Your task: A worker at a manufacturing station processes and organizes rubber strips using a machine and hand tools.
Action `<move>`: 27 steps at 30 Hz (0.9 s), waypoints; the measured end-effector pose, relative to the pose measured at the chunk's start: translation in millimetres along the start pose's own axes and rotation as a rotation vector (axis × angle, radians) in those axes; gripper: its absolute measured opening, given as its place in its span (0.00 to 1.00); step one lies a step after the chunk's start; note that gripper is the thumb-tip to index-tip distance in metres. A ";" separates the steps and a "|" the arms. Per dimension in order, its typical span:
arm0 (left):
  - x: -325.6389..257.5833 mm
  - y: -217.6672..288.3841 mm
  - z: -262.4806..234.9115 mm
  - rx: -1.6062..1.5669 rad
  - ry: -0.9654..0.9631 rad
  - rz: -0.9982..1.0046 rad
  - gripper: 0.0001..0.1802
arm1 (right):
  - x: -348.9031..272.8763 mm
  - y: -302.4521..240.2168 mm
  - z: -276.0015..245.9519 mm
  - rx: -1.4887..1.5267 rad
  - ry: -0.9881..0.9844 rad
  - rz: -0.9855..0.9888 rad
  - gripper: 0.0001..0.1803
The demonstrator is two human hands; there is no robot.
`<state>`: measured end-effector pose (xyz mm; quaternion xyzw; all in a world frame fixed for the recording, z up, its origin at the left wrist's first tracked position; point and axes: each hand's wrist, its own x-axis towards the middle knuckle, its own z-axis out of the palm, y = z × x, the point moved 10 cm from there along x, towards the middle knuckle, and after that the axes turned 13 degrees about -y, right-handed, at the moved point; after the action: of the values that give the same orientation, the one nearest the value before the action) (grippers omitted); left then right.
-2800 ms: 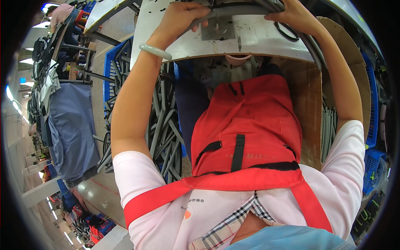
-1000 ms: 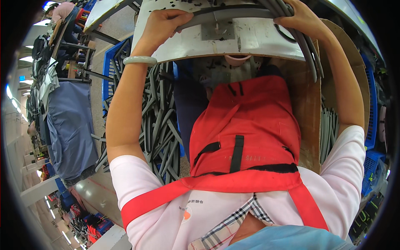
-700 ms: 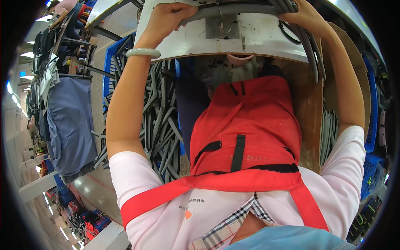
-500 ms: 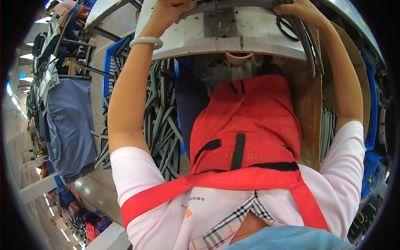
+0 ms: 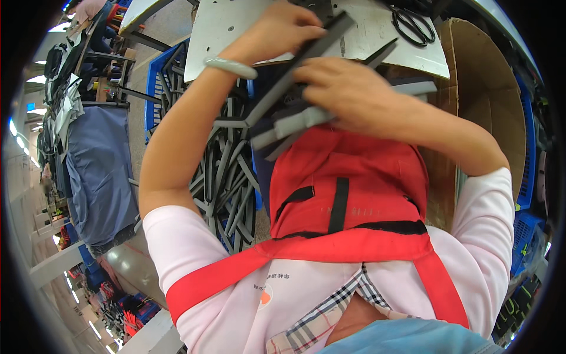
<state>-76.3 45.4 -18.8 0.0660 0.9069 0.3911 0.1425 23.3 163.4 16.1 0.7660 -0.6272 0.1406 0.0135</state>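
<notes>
My left hand (image 5: 280, 35), a pale bangle on its wrist, is over the near part of the white table. Its curled fingers pinch a long dark grey strip (image 5: 271, 97) near the upper end. That strip slants down to the left. My right hand (image 5: 348, 94) is closed around a bundle of grey strips (image 5: 298, 121) held above my lap, in front of the red apron (image 5: 348, 194). Some bundle ends stick out to the right past the wrist. Motion blurs both hands, and the right palm is hidden.
Black-handled scissors (image 5: 414, 26) lie on the white table (image 5: 224, 35), at its right. A blue crate (image 5: 153, 82) and a heap of grey strips (image 5: 227, 183) are left of my legs. An open cardboard box (image 5: 486, 88) stands at right. Another person (image 5: 88, 12) is at far left.
Both hands came back from the far part of the table toward me. The strips stretched between them moved over my lap and now hang bunched in the right hand. The scissors are uncovered.
</notes>
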 end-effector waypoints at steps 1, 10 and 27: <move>6.3 33.7 9.3 -0.056 0.014 0.040 0.15 | 8.4 -1.2 12.9 0.001 -0.002 0.017 0.11; -46.8 -82.8 29.4 -0.211 -0.123 -0.360 0.30 | -51.8 110.4 -32.0 0.041 -0.003 0.591 0.26; -30.6 -1.5 -44.9 -0.144 0.243 0.053 0.23 | -106.6 187.5 -74.2 0.708 0.056 0.911 0.18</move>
<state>-61.2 6.3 15.8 0.0316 0.8849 0.4640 0.0255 -190.9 240.1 33.4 0.3726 -0.8078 0.3538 -0.2888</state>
